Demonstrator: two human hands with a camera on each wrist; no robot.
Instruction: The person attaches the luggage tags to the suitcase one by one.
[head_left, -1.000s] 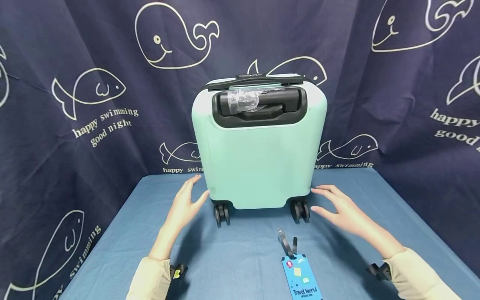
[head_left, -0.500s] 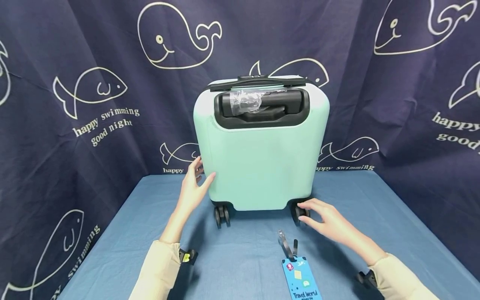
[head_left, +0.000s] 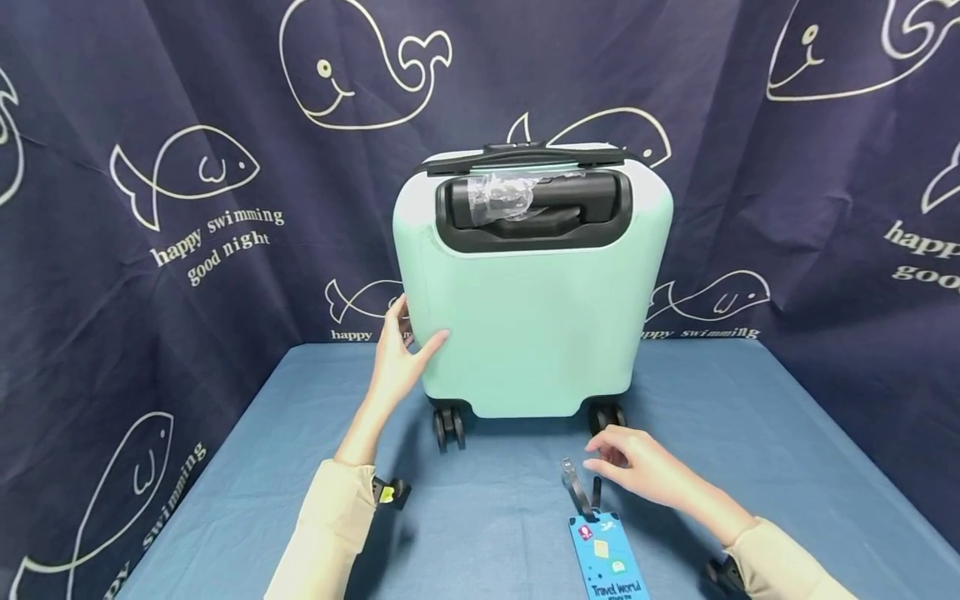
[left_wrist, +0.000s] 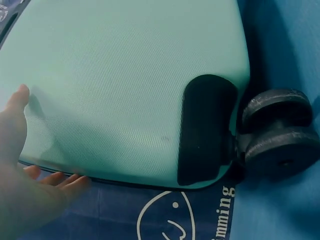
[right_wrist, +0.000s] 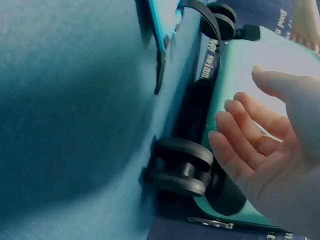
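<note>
A mint-green suitcase (head_left: 532, 325) stands upright on its black wheels, with a black carry handle (head_left: 528, 158) on top and a recessed pull handle (head_left: 577, 198) partly wrapped in clear plastic. My left hand (head_left: 396, 362) is at its left side edge. The thumb lies over the front face and the relaxed fingers (left_wrist: 55, 180) reach along the side. Low in front of the right wheel (head_left: 603, 415), my right hand (head_left: 648, 467) hovers with loosely bent fingers and holds nothing. Just left of that hand lies the strap (head_left: 577, 487) of a blue luggage tag (head_left: 607, 554) printed "Travel World".
A blue cloth covers the table (head_left: 480, 500). Behind and at both sides hangs a navy curtain (head_left: 315, 183) with white whales and fish. The suitcase's left front wheel (head_left: 448, 427) rests on the cloth.
My left hand has moved up and inward to the suitcase's side. My right hand has moved left and down, past the right wheel towards the luggage tag's strap. The suitcase and tag stay in place.
</note>
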